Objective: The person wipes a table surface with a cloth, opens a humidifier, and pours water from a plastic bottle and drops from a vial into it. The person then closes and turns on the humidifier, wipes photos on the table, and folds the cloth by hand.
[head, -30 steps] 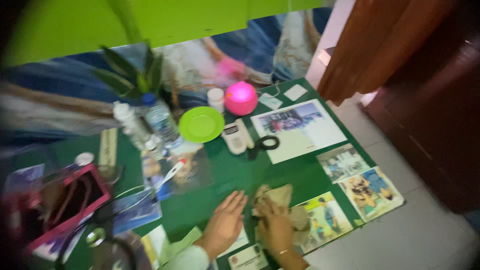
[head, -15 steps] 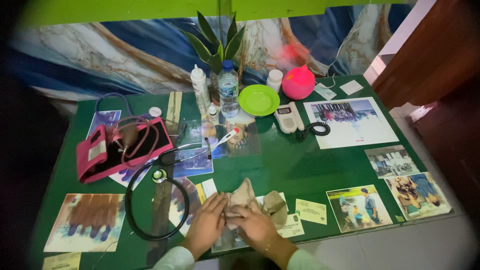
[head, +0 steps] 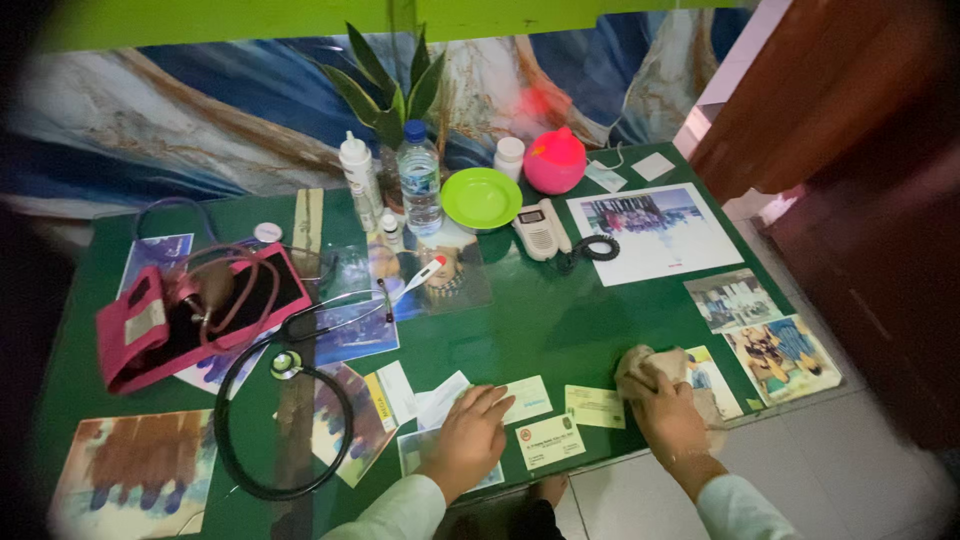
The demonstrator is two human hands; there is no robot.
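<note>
My right hand (head: 668, 417) presses a crumpled beige cloth (head: 648, 365) onto the glass-topped green table (head: 540, 320), near its front right edge, over a photo lying under the glass. My left hand (head: 468, 438) lies flat and open on the table near the front edge, fingers spread over small paper cards (head: 528, 398). Both arms wear white sleeves.
A black stethoscope (head: 262, 425) and a pink blood pressure cuff (head: 190, 312) lie at the left. At the back stand a water bottle (head: 419, 190), a green plate (head: 481, 197), a pink round object (head: 554, 162), a white handset device (head: 536, 229), a thermometer (head: 422, 274) and a plant (head: 390, 85). Photos (head: 655, 232) cover the right side.
My right hand has slid the cloth from the table's front middle to the right, over a photo. My left hand has let go of the cloth and rests flat.
</note>
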